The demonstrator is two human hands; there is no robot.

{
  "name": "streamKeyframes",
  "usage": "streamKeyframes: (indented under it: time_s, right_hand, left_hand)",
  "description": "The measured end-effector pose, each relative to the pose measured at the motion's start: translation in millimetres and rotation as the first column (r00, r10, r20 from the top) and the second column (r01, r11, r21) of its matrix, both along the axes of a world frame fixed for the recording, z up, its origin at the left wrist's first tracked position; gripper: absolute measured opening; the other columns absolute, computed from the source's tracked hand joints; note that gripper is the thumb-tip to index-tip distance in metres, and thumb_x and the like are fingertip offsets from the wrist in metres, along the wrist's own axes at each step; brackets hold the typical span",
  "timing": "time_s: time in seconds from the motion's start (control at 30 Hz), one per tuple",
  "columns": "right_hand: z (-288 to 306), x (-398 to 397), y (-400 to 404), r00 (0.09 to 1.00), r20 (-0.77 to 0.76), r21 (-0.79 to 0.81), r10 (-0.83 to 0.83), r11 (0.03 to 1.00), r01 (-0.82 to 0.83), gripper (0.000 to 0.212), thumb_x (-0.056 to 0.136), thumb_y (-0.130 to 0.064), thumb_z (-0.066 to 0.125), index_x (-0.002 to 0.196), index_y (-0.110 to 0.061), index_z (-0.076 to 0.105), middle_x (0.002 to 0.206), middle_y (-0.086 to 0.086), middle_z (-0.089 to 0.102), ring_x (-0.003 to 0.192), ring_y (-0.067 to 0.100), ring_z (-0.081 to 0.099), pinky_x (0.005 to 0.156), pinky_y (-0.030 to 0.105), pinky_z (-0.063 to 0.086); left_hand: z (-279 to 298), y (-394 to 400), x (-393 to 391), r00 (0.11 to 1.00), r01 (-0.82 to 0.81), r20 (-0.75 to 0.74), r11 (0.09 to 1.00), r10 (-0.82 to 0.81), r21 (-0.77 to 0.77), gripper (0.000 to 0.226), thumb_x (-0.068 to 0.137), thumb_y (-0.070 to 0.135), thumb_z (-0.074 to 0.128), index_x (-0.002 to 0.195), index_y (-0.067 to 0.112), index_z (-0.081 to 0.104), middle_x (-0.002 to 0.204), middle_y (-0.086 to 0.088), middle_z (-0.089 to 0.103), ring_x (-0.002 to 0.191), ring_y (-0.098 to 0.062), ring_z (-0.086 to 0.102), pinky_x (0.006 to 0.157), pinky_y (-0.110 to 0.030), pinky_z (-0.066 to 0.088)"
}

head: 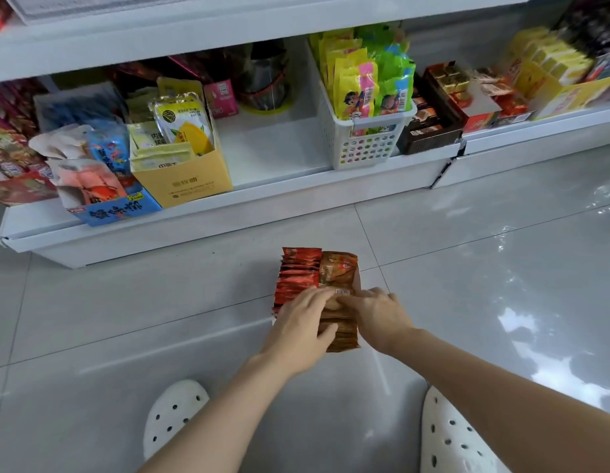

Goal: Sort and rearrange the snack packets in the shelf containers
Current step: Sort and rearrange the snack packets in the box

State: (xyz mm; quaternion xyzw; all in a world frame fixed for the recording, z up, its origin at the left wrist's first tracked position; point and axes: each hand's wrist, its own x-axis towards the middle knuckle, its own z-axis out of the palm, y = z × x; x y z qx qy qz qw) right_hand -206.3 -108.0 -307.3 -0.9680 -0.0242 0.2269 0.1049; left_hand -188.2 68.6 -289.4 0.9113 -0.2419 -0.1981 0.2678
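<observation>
I see an open stretch of white shelf [276,155] in the upper middle of the frame, bounded on the left by the yellow carton [187,179] and on the right by the white perforated basket [365,138]; a dark round container [264,87] blocks its back. Above, the upper shelf edge [160,46] overhangs and limits entry from the top. On the tiled floor [467,268], the packet container [317,295] sits centre frame under both my hands, and my white clogs [170,414] close off the bottom edge. Floor to the right and left lies open
</observation>
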Motion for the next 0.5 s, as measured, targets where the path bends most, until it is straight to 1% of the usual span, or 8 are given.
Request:
streamKeyframes:
  time_s: [0.03, 0.1, 0.17, 0.2, 0.27, 0.33, 0.4, 0.5]
  right_hand:
    - [2.6, -0.9, -2.3, 0.999, -0.028, 0.053, -0.017, 0.998, 0.019, 0.043, 0.099, -0.023, 0.038, 0.137, -0.04, 0.047, 0.127, -0.004, 0.058, 0.12, 0.026, 0.047, 0.099, 0.039, 0.036]
    - [5.4, 2.6, -9.3, 0.991, -0.032, 0.18, -0.126, 0.975, 0.13, 0.04, 0.096, -0.023, 0.041, 0.13, -0.036, 0.057, 0.13, -0.005, 0.06, 0.121, 0.023, 0.049, 0.102, 0.04, 0.037]
    - [2.1, 13.2, -19.6, 0.966, 0.04, 0.228, -0.254, 0.944, 0.239, 0.036, 0.094, -0.023, 0.046, 0.125, -0.03, 0.063, 0.13, -0.004, 0.061, 0.12, 0.023, 0.052, 0.101, 0.039, 0.04]
    - [0.2, 19.8, -23.1, 0.959, 0.092, 0.212, -0.268, 0.946, 0.244, 0.036, 0.094, -0.023, 0.047, 0.126, -0.027, 0.062, 0.131, -0.002, 0.06, 0.121, 0.023, 0.052, 0.1, 0.039, 0.041]
    - [-4.4, 33.4, -25.2, 0.965, 0.142, 0.146, -0.222, 0.969, 0.201, 0.039, 0.097, -0.021, 0.044, 0.135, -0.023, 0.054, 0.135, 0.0, 0.056, 0.123, 0.025, 0.049, 0.1, 0.039, 0.04]
    - [-10.2, 46.2, -20.4, 0.977, 0.147, 0.074, -0.152, 0.987, 0.142, 0.044, 0.098, -0.02, 0.043, 0.142, -0.024, 0.045, 0.137, 0.0, 0.053, 0.125, 0.024, 0.045, 0.099, 0.038, 0.037]
    - [-15.3, 55.9, -14.0, 0.984, 0.143, -0.029, -0.106, 0.993, 0.111, 0.047, 0.098, -0.019, 0.043, 0.145, -0.025, 0.04, 0.137, -0.002, 0.051, 0.125, 0.023, 0.043, 0.098, 0.037, 0.035]
    - [-24.4, 63.1, -7.0, 0.984, 0.152, -0.132, -0.093, 0.985, 0.114, 0.036, 0.098, -0.023, 0.049, 0.134, -0.023, 0.051, 0.13, -0.001, 0.053, 0.12, 0.024, 0.045, 0.094, 0.035, 0.035]
  left_hand:
    - [-2.6, -3.4, -0.8, 0.999, 0.036, -0.039, 0.998, -0.033, 0.057, 0.057, 0.096, 0.035, 0.053, 0.148, 0.023, 0.032, 0.154, 0.007, 0.032, 0.145, -0.011, 0.021, 0.119, -0.034, 0.017]
    - [-9.7, -7.4, -2.7, 0.993, 0.111, -0.068, 0.976, -0.1, 0.186, 0.055, 0.098, 0.039, 0.048, 0.148, 0.024, 0.031, 0.158, 0.007, 0.026, 0.147, -0.01, 0.012, 0.119, -0.038, 0.009]
    - [-15.7, -9.1, -3.3, 0.99, 0.136, -0.066, 0.962, -0.124, 0.235, 0.052, 0.1, 0.04, 0.044, 0.148, 0.023, 0.033, 0.158, 0.008, 0.023, 0.148, -0.009, 0.008, 0.12, -0.04, 0.006]
    - [-16.8, -9.2, -2.3, 0.99, 0.134, -0.064, 0.964, -0.122, 0.23, 0.051, 0.1, 0.04, 0.043, 0.148, 0.024, 0.033, 0.158, 0.009, 0.023, 0.148, -0.009, 0.008, 0.12, -0.04, 0.006]
    - [-17.2, -8.3, 1.4, 0.99, 0.134, -0.066, 0.971, -0.123, 0.198, 0.048, 0.101, 0.038, 0.042, 0.147, 0.024, 0.035, 0.157, 0.009, 0.026, 0.147, -0.009, 0.009, 0.119, -0.038, 0.007]
    - [-17.3, -5.9, 4.4, 0.99, 0.138, -0.067, 0.975, -0.128, 0.177, 0.047, 0.102, 0.036, 0.041, 0.147, 0.024, 0.037, 0.155, 0.01, 0.028, 0.147, -0.009, 0.01, 0.118, -0.036, 0.008]
    - [-18.3, -2.3, 4.5, 0.99, 0.135, -0.065, 0.978, -0.126, 0.157, 0.047, 0.101, 0.034, 0.043, 0.146, 0.024, 0.038, 0.154, 0.011, 0.029, 0.146, -0.008, 0.011, 0.118, -0.034, 0.007]
    - [-20.4, 0.4, 1.1, 0.992, 0.121, -0.052, 0.984, -0.115, 0.134, 0.049, 0.099, 0.031, 0.047, 0.147, 0.024, 0.037, 0.154, 0.01, 0.03, 0.146, -0.008, 0.013, 0.119, -0.035, 0.006]
